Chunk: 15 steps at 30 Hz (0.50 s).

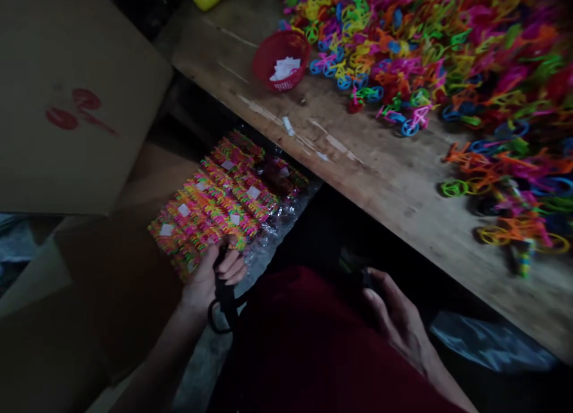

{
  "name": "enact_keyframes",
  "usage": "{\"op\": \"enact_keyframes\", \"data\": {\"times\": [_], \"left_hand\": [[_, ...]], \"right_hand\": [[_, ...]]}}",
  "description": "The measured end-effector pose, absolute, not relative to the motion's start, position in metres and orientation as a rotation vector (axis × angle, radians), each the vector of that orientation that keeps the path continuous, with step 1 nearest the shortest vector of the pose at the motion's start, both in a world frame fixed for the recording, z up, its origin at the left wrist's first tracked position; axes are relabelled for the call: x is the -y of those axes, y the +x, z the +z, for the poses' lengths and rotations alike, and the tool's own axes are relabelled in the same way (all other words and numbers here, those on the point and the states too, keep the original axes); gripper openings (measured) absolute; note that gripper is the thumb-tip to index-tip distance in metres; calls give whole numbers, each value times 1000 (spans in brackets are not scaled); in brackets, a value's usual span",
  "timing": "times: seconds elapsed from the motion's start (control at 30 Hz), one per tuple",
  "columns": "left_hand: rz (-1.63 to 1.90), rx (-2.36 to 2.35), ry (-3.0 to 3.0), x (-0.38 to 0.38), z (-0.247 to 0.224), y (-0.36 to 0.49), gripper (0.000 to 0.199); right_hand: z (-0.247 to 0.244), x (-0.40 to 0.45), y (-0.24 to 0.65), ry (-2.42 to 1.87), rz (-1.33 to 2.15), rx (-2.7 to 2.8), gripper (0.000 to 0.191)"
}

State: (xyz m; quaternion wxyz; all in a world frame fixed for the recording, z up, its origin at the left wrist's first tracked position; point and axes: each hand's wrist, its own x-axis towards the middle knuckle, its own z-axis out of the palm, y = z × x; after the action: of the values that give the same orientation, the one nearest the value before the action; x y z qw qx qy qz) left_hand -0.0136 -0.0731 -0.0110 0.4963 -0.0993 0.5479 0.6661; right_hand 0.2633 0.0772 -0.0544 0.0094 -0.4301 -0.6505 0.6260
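1. The left hand has its fingers closed on a dark strap beside the packed toy bikes, below the surface.
2. The right hand rests in the dark; I cannot tell how its fingers are set.
3. This looks like the packing step.
4. Next, the pack likely needs a gentle, steady grip.

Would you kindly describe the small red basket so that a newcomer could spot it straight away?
Start at the long wooden table and look to its far end, beside the heap of bright toy bicycles. There sits the red basket, round and latticed. It alone holds white paper slips rather than coloured plastic.
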Motion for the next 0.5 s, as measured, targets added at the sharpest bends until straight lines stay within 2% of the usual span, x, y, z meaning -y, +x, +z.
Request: {"op": "enact_keyframes", "data": {"times": [0.07,0.2,0.27,0.37,0.5], "left_hand": [[1624,-1283,-265,90,-11,-31,41],[1590,-1404,-251,114,-16,-52,28],[1586,-1476,-301,121,-20,-59,24],[1515,-1539,-452,132,-21,-69,29],[1070,-1603,-324,137,-1,-74,35]], "right_hand": [[-52,-84,267,-1400,2159,1788,41],[-52,-95,277,-1529,2423,1272,53],[-52,-97,281,-1547,2438,1165,58],[-47,-96,281,-1605,2440,1135,60],[-39,-94,275,-1677,2318,1323,58]]}}
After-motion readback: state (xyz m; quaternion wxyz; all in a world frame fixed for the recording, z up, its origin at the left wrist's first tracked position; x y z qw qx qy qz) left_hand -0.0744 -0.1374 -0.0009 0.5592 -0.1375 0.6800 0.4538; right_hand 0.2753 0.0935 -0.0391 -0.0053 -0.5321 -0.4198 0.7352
